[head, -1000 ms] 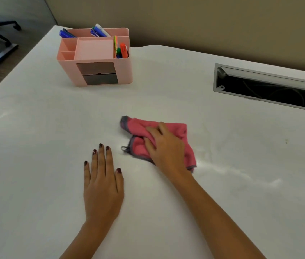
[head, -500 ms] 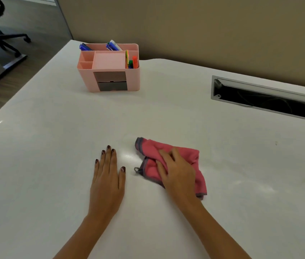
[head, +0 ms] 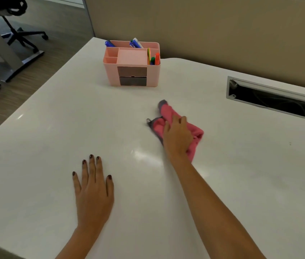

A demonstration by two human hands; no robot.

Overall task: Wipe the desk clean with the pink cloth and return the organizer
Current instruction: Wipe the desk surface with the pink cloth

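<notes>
A crumpled pink cloth (head: 168, 112) with grey edging lies on the white desk (head: 54, 128) near its middle. My right hand (head: 176, 137) lies on top of the cloth with its fingers curled into the fabric, pressing it to the surface. Flat on the desk at the lower left, my left hand (head: 92, 187) rests with straight fingers and holds nothing. The pink organizer (head: 132, 64), with pens, markers and two dark drawers, stands at the desk's far left corner, well beyond the cloth.
A long cable slot (head: 274, 99) with a metal rim is set into the desk at the right. A beige partition runs along the back. Beyond the desk's left edge are a wooden floor and an office chair base (head: 22, 34).
My right hand has carried the cloth farther away across the desk, toward the organizer. The left hand has stayed flat in place. The view has shifted.
</notes>
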